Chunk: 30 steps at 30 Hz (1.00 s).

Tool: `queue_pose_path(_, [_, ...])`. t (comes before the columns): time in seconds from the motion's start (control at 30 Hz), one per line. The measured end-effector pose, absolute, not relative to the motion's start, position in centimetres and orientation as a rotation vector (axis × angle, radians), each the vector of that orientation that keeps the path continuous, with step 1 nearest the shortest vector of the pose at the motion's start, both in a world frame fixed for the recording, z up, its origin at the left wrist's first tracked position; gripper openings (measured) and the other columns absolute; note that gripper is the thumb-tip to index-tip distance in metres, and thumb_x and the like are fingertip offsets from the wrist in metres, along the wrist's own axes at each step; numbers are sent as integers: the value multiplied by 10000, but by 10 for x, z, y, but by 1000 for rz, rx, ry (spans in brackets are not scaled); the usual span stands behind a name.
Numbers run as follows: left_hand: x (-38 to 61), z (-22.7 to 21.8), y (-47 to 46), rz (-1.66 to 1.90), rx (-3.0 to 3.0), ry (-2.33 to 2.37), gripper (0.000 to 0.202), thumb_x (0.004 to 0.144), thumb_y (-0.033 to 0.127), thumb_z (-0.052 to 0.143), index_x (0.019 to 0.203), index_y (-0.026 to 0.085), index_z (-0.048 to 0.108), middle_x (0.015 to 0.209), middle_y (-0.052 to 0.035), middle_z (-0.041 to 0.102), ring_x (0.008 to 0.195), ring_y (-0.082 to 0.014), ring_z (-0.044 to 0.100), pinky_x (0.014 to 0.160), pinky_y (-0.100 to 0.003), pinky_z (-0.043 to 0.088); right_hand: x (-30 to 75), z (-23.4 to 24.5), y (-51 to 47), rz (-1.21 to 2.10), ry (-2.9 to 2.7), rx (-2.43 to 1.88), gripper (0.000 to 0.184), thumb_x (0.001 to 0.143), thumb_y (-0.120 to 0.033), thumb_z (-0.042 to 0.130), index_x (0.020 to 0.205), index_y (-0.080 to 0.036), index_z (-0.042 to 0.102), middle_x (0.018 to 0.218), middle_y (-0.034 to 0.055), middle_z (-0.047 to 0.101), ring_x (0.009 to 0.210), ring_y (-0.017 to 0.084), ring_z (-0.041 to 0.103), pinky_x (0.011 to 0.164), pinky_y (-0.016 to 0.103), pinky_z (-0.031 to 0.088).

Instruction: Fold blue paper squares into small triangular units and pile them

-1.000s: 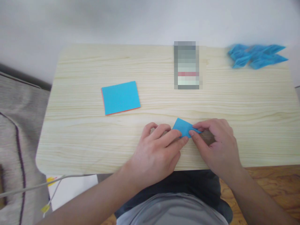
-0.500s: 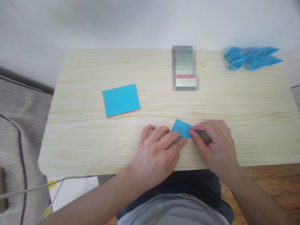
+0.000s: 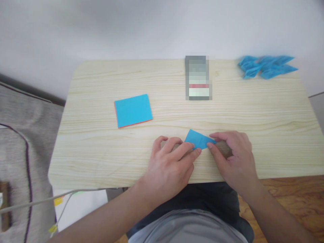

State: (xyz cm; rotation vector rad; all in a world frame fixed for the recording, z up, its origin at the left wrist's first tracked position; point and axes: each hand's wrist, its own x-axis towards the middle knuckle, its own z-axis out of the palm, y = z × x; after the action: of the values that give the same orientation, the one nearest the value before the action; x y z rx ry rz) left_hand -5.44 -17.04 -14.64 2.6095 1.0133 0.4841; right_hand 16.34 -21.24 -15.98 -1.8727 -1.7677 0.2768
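A small folded piece of blue paper lies near the front edge of the light wooden table. My left hand pinches its lower left edge with fingers curled. My right hand pinches its right tip between thumb and forefinger. Both hands rest on the tabletop, touching the paper from either side.
A stack of blue paper sheets with a red underside lies at the table's left middle. A blurred upright rectangular object stands at the back centre. Several folded blue paper pieces are piled at the back right corner. A cable hangs lower left.
The view has shifted slightly, so the table sits a little lower and to the right in the picture. My hands stay on the folded paper; my right fingers have shifted slightly along its right tip.
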Motion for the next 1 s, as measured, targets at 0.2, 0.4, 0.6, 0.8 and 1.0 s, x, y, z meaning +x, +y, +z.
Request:
queue_pose_path(0.2, [-55, -147, -170, 494, 2604, 997, 310, 964, 220, 596, 1238, 310, 710, 1165, -30, 737, 1080, -247, 582, 981, -508, 353, 169, -161, -217, 282, -1739, -1908, 164, 918, -318, 681, 1076, -283, 705, 1008, 42, 703, 989, 263, 598, 913, 462, 430])
queue_pose_path(0.4, [-51, -146, -178, 468, 2602, 987, 329, 982, 220, 555, 1279, 288, 680, 1161, -37, 728, 1101, -254, 578, 1012, -518, 346, 167, -161, -213, 281, -1723, -1918, 103, 932, -287, 637, 987, -280, 724, 914, 32, 706, 923, 256, 583, 849, 442, 433])
queue_pose_path(0.6, [-41, -144, -201, 432, 2554, 968, 351, 988, 224, 532, 1321, 223, 643, 1162, -72, 717, 1108, -244, 586, 1026, -492, 361, 154, -159, -211, 183, -1781, -1881, 123, 931, -313, 654, 1006, -276, 743, 1025, 50, 707, 1028, 273, 583, 905, 463, 418])
queue_pose_path(0.8, [-50, -140, -202, 526, 2458, 970, 372, 943, 244, 606, 1313, 248, 646, 1315, -61, 678, 1224, -252, 556, 1070, -474, 365, 157, -163, -218, 219, -1837, -1798, 165, 929, -336, 680, 1074, -285, 739, 1091, 56, 689, 1058, 271, 584, 909, 459, 419])
queue_pose_path(1.0, [-54, -141, -191, 549, 2454, 934, 307, 940, 193, 596, 1227, 248, 691, 1276, -48, 700, 1199, -239, 572, 1055, -457, 392, 163, -165, -213, 231, -1832, -1758, 150, 915, -374, 703, 1024, -276, 735, 1028, 40, 701, 1012, 255, 595, 890, 446, 429])
